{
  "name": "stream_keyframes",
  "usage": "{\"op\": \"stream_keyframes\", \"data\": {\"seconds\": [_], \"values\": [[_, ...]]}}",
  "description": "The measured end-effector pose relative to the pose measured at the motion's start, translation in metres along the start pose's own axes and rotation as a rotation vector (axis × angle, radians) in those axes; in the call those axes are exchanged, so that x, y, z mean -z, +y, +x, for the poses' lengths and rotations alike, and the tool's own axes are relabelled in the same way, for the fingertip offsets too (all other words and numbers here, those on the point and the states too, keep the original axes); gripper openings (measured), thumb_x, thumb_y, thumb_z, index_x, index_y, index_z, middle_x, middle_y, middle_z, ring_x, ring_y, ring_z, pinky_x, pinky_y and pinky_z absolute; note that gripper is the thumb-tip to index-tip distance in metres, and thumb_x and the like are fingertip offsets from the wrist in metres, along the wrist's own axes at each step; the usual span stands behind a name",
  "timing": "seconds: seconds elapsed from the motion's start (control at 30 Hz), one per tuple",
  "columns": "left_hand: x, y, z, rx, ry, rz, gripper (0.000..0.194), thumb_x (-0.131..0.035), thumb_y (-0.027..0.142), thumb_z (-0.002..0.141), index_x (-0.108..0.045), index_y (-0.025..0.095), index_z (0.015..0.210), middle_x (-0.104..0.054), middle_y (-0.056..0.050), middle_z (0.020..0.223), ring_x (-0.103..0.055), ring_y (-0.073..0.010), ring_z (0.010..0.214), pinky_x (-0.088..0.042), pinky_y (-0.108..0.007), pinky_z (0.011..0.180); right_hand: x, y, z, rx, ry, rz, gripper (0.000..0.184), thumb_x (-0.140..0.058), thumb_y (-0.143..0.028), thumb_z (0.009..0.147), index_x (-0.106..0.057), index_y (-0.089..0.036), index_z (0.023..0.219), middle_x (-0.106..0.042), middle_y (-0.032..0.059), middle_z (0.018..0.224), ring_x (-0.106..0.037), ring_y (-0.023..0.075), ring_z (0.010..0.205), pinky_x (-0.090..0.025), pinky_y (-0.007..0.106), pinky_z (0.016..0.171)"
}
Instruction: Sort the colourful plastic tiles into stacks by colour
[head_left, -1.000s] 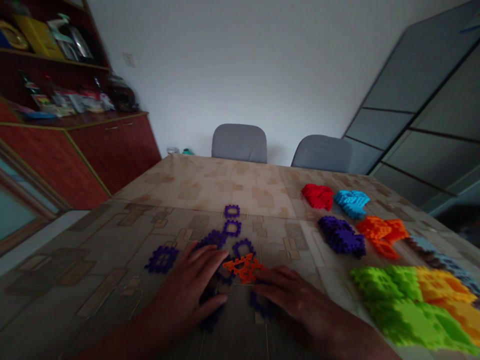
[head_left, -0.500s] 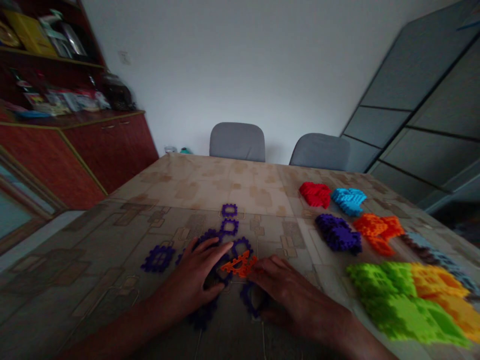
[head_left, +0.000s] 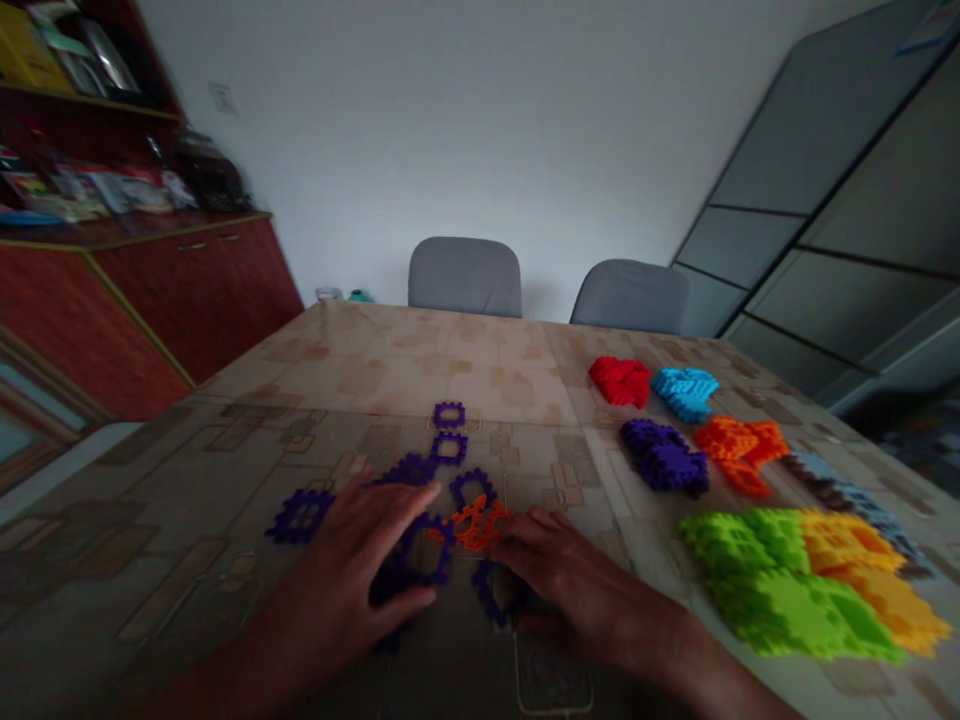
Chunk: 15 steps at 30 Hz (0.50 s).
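Observation:
My left hand [head_left: 360,560] lies flat with fingers stretched over purple interlocking pieces [head_left: 420,555] on the table [head_left: 465,370]. My right hand [head_left: 559,570] rests beside it, fingertips touching an orange piece [head_left: 480,522] joined among the purple ones. A purple ring piece [head_left: 487,590] lies partly under my right hand. More purple pieces lie loose: one at the left [head_left: 300,515] and two further back [head_left: 448,430].
Piles of pieces lie at the right: red [head_left: 621,380], blue [head_left: 684,390], purple [head_left: 663,455], orange [head_left: 739,450], green [head_left: 772,580], yellow [head_left: 870,565]. Two grey chairs [head_left: 465,277] stand at the far edge. A wooden cabinet [head_left: 142,300] is left.
The view has shifted slightly, so everything sits lower and further left. My left hand has drawn back a little toward me; my right hand stays at the orange piece.

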<state>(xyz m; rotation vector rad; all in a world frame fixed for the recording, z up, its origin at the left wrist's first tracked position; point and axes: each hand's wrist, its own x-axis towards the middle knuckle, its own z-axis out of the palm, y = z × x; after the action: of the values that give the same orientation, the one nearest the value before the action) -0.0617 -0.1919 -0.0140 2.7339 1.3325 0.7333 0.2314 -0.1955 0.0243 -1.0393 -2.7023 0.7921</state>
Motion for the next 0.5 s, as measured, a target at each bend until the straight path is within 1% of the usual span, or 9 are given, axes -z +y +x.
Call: {"op": "stream_keyframes", "data": {"seconds": [0.07, 0.1, 0.17, 0.23, 0.3, 0.37, 0.43, 0.5], "values": [[-0.006, 0.017, -0.008, -0.079, -0.069, -0.02, 0.082, -0.069, 0.051, 0.092, -0.024, 0.03, 0.157, -0.065, -0.009, 0.135, -0.062, -0.0338, 0.122, -0.031, -0.059, 0.118, 0.001, -0.003, -0.001, -0.02, 0.001, 0.004, 0.07, -0.076, -0.021, 0.086, -0.046, -0.031, 0.148, -0.056, 0.0036, 0.144, -0.048, 0.025, 0.131, -0.031, 0.044, 0.115], [-0.011, 0.024, -0.013, -0.117, -0.102, -0.04, 0.086, -0.07, 0.054, 0.09, -0.022, 0.029, 0.158, -0.064, -0.009, 0.137, -0.061, -0.0341, 0.123, -0.028, -0.06, 0.119, 0.001, -0.005, -0.002, -0.038, 0.005, -0.005, 0.066, -0.076, -0.023, 0.085, -0.049, -0.029, 0.146, -0.057, 0.0045, 0.142, -0.048, 0.0258, 0.13, -0.032, 0.044, 0.114], [-0.021, 0.034, -0.02, -0.174, -0.155, -0.092, 0.092, -0.072, 0.057, 0.089, -0.02, 0.029, 0.159, -0.063, -0.008, 0.139, -0.058, -0.034, 0.127, -0.017, -0.061, 0.123, 0.002, -0.007, -0.004, -0.082, 0.01, -0.032, 0.058, -0.077, -0.026, 0.085, -0.056, -0.026, 0.138, -0.06, 0.0062, 0.135, -0.051, 0.027, 0.125, -0.037, 0.044, 0.11], [-0.029, 0.036, -0.023, -0.186, -0.176, -0.135, 0.09, -0.073, 0.05, 0.09, -0.019, 0.03, 0.159, -0.062, -0.006, 0.141, -0.055, -0.0322, 0.131, -0.006, -0.059, 0.125, 0.002, -0.009, -0.006, -0.113, 0.001, -0.061, 0.055, -0.079, -0.026, 0.083, -0.059, -0.023, 0.135, -0.061, 0.0078, 0.133, -0.053, 0.0278, 0.122, -0.041, 0.043, 0.107], [-0.031, 0.034, -0.024, -0.159, -0.164, -0.144, 0.089, -0.073, 0.042, 0.09, -0.019, 0.029, 0.159, -0.06, -0.006, 0.145, -0.052, -0.0304, 0.134, 0.0, -0.057, 0.125, 0.0, -0.009, -0.007, -0.109, -0.024, -0.077, 0.062, -0.081, -0.026, 0.082, -0.056, -0.021, 0.139, -0.058, 0.0101, 0.139, -0.051, 0.0292, 0.126, -0.04, 0.044, 0.109], [-0.028, 0.029, -0.023, -0.153, -0.139, -0.135, 0.087, -0.074, 0.042, 0.09, -0.021, 0.029, 0.158, -0.058, -0.006, 0.147, -0.051, -0.0301, 0.135, 0.002, -0.055, 0.126, -0.002, -0.007, -0.008, -0.106, -0.041, -0.08, 0.068, -0.082, -0.028, 0.082, -0.053, -0.019, 0.143, -0.054, 0.0122, 0.145, -0.048, 0.0303, 0.132, -0.036, 0.046, 0.114], [-0.023, 0.026, -0.02, -0.181, -0.151, -0.128, 0.082, -0.074, 0.04, 0.089, -0.027, 0.03, 0.156, -0.059, -0.005, 0.146, -0.052, -0.0297, 0.135, 0.001, -0.053, 0.126, -0.005, -0.005, -0.007, -0.122, -0.046, -0.075, 0.068, -0.082, -0.029, 0.082, -0.053, -0.018, 0.142, -0.054, 0.0125, 0.145, -0.047, 0.0304, 0.134, -0.034, 0.046, 0.116], [-0.018, 0.024, -0.018, -0.224, -0.186, -0.132, 0.075, -0.07, 0.03, 0.09, -0.031, 0.03, 0.154, -0.058, -0.004, 0.147, -0.05, -0.0284, 0.137, -0.005, -0.053, 0.127, -0.006, -0.004, -0.007, -0.137, -0.039, -0.07, 0.067, -0.083, -0.03, 0.081, -0.055, -0.017, 0.14, -0.055, 0.0125, 0.144, -0.046, 0.0303, 0.134, -0.033, 0.045, 0.117]]}}
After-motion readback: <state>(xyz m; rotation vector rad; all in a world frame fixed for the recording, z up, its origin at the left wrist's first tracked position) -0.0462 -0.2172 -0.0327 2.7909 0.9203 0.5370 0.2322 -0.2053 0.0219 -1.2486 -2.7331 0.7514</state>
